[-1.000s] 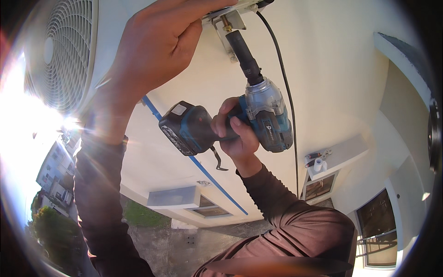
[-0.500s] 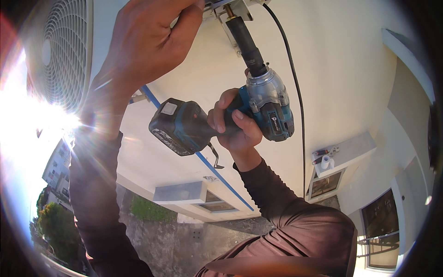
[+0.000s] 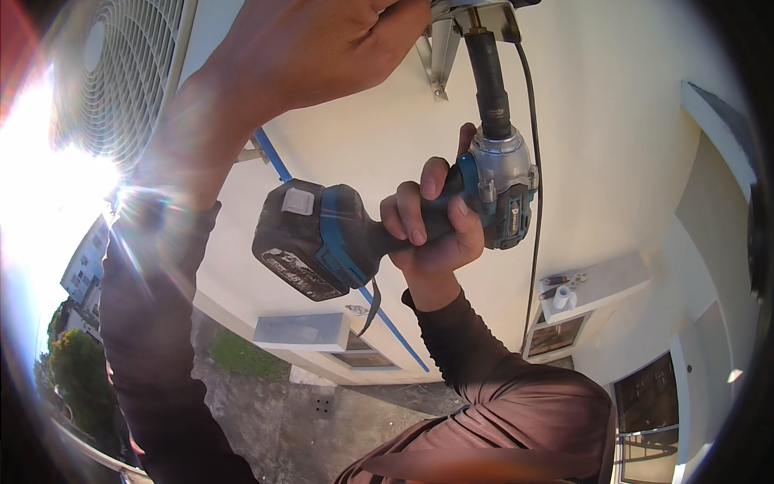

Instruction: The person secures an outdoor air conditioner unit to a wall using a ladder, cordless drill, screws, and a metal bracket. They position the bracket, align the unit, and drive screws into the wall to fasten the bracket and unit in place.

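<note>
Teal drill point(image 3: 387, 234) clamped in right hand point(image 3: 431, 230); left hand point(image 3: 322, 48) hides the bracket point(image 3: 451, 32), grip unclear.

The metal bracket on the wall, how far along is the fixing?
Done: the metal bracket sits against the cream wall, with the black cable hanging beside it. In hand: the right hand holds the cordless impact driver, its black socket pointing up to the bracket, while the left hand grips near the bracket. Left: whether the fastener is seated cannot be seen.
</note>
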A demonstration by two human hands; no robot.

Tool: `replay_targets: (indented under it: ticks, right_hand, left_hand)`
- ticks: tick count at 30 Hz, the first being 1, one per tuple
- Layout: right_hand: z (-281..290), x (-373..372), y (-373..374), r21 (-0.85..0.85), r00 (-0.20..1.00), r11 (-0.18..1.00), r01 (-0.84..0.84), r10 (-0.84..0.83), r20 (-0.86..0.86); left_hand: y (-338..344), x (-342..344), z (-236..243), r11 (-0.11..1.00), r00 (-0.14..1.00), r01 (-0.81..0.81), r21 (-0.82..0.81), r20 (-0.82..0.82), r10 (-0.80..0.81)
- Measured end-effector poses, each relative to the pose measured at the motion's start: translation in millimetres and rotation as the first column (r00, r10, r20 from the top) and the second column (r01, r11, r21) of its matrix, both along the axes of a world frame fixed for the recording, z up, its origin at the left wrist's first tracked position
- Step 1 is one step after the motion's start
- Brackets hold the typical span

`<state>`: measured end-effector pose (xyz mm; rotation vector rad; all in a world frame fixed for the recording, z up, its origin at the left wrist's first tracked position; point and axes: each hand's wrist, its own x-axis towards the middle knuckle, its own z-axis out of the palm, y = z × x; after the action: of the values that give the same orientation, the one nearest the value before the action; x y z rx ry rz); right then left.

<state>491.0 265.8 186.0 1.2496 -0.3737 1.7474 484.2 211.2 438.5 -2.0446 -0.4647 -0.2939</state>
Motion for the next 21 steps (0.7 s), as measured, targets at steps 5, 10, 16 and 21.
replay_targets:
  ticks: [5, 10, 16, 21]
  right_hand:
    - [0.5, -8.0, 11.4, 0.052, 0.892, 0.896, 0.441, -0.444, 0.091]
    - [2.7, -7.0, 28.0, 0.06, 0.775, 0.796, 0.603, -0.602, 0.194]
    - [4.9, -6.1, 32.7, 0.037, 0.831, 0.852, 0.522, -0.518, 0.202]
    - [4.2, -4.1, 32.9, 0.06, 0.903, 0.918, 0.392, -0.396, 0.168]
  left_hand:
    - [0.3, -2.6, -1.6, 1.0, 0.999, 0.027, -0.007, 0.03, -0.027]
    - [-1.5, -0.2, -1.7, 1.0, 0.999, 0.01, -0.02, 0.046, -0.009]
    - [1.1, -2.1, -1.4, 0.999, 0.997, 0.048, -0.012, 0.063, -0.047]
    - [5.3, -4.3, -1.6, 0.996, 0.993, 0.084, -0.037, 0.084, -0.081]
